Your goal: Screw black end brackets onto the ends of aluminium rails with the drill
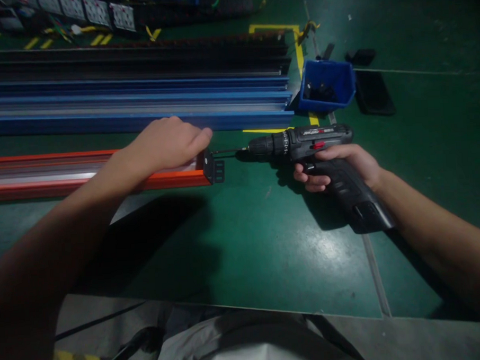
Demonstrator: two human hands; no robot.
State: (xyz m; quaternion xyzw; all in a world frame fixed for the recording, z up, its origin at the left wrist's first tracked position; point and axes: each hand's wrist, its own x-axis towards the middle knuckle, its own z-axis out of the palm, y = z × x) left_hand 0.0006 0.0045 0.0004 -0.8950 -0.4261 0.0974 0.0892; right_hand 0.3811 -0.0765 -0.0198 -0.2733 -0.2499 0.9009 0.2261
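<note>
- A worker's right hand point(360, 161) holds a black drill point(302, 139) by its handle, fingers wrapped around near the trigger, while the left hand point(170, 143) clasps an orange channel point(176, 179) from above, thumb toward the channel's end and fingertips out of sight.
- The orange channel lies roughly parallel to the near edge of a green table point(267, 253), running in from the left between that edge and a row of other channels.
- At its right end stands a black end plate point(209, 168), a slotted tab jutting outward; the drill's slender bit point(230, 149) points at the plate, its tip too small to show whether it meets a screw.
- Work on this end looks under way: the plate appears set against the channel, while its fastening seems unfinished. How many screws are in cannot be made out, and the channel's other end is out of view.
- Toward the surface's far edge lie blue channels point(62, 125), then black channels point(139, 59); no plates show on their right ends, suggesting they are yet to be worked.
- Just past those ends sits a blue bin point(347, 82) of small dark parts, a flat black block point(374, 92) to its right.
</note>
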